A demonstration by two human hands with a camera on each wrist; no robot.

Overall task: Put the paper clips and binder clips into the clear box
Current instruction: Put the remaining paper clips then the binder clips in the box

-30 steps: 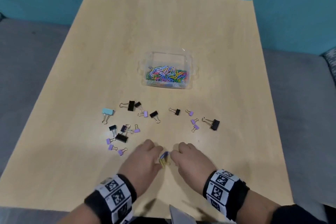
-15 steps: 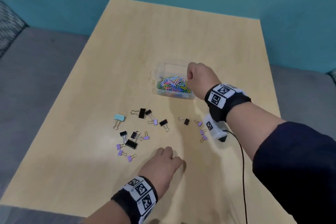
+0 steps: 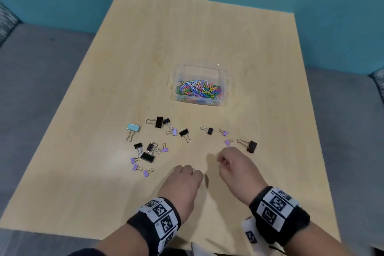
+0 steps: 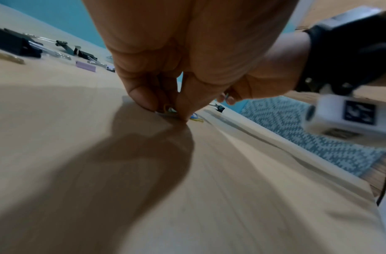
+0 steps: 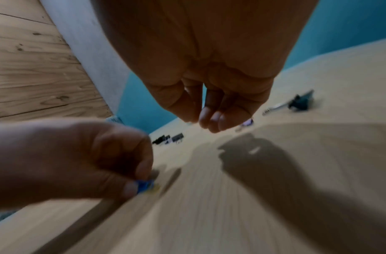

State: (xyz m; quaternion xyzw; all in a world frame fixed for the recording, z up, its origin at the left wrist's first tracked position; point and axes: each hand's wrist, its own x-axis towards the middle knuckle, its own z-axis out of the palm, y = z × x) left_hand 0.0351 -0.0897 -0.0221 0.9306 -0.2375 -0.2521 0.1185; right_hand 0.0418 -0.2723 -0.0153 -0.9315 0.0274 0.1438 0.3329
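Note:
The clear box [image 3: 222, 72] stands mid-table, holding a heap of coloured paper clips [image 3: 198, 90]. My left hand [image 3: 188, 174] is down on the table near the front and pinches a blue and a yellow paper clip [image 4: 195, 117] [image 5: 144, 186] against the wood between thumb and fingertips [image 4: 144, 101]. My right hand [image 3: 223, 161] hovers just right of it with its fingers [image 5: 211, 120] loosely curled downward, and nothing shows between them. Binder clips lie between the hands and the box: a light blue one [image 3: 133, 128], black ones [image 3: 250, 146] and small purple ones [image 3: 228, 142].
The binder clips form a left cluster [image 3: 148, 157] and a sparser right group [image 3: 208, 130]. The wooden table [image 3: 270, 89] sits against a teal wall, with grey upholstery on both sides. A cable hangs from my right wrist camera [image 4: 348, 115].
My right hand went out over the clear box and has come back beside the left hand. The left hand stayed low on the table at the loose paper clips.

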